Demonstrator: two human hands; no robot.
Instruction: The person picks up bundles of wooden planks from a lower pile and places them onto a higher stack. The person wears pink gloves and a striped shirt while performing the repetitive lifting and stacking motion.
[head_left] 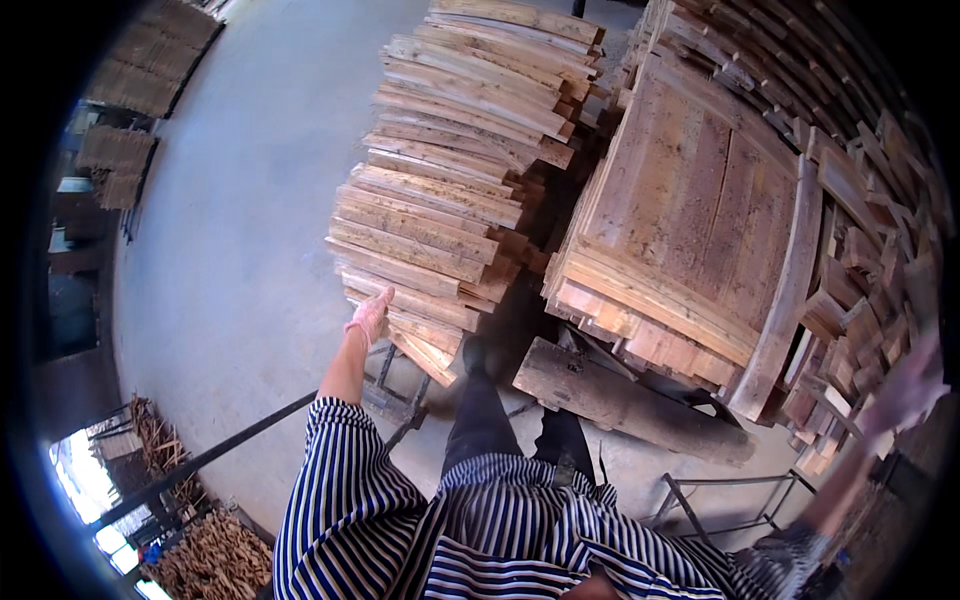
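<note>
My left hand point(372, 314) reaches out at the near left corner of a long stack of rough planks point(415, 235). Its fingers look stretched out against the plank ends, and no plank appears gripped. Far out to the right, my right hand point(905, 392) is smeared by motion, so its fingers cannot be made out. It is nearest to a heap of short wood offcuts point(850, 310). Between the two hands lies a neat pile of wide boards point(690, 190), with one long narrow board point(785, 300) along its right side.
A worn wooden slab point(625, 402) sits low before the wide boards. A metal frame point(395, 402) stands under the planks' near end, and another metal stand point(730, 480) is at the lower right. Scrap sticks point(215, 560) pile up lower left. Stacked wood point(150, 60) lines the far left.
</note>
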